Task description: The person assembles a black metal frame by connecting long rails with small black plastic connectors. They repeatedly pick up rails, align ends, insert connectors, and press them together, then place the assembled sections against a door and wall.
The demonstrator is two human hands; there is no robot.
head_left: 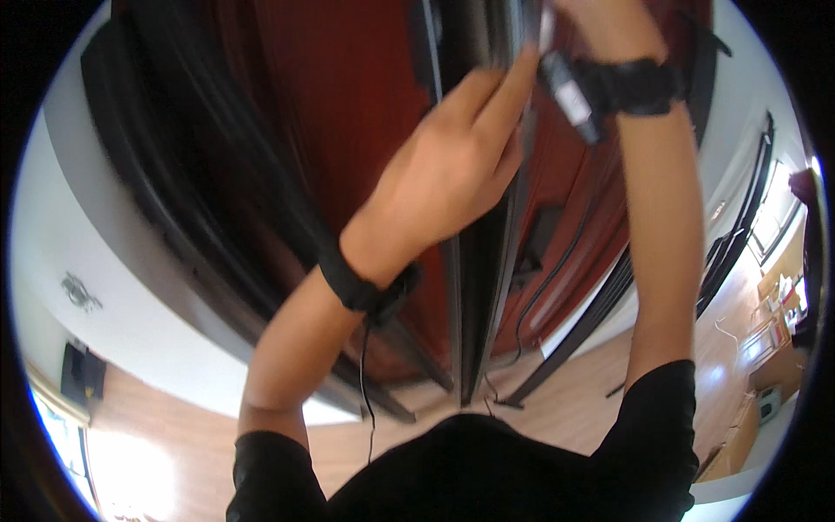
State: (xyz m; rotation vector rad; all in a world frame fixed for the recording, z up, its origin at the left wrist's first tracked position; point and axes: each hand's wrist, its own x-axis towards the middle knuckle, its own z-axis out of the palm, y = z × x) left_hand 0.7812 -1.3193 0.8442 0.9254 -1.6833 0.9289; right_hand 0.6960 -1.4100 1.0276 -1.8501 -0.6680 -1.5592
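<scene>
A dark red panelled door [322, 104] with a black-and-grey upright edge [474, 296] fills the space before me. My left hand [444, 165] is raised against this edge. Its index finger stretches toward the right hand while the other fingers curl in; what lies at the fingertips is blurred. Higher up and to the right, my right hand [600, 17] is cut off by the top of the picture, so its fingers are hidden. Beside it shows a thin pale, shiny piece [546, 30], smeared by motion. Black bands circle both wrists; a small dark device [571, 97] sits at the right one.
A black handle-like fitting [537, 239] is on the red panel below my right wrist. Thin black cables [369, 400] hang down toward the wooden floor [200, 413]. White wall [113, 252] curves along the left, and cluttered furniture [774, 322] stands at the far right.
</scene>
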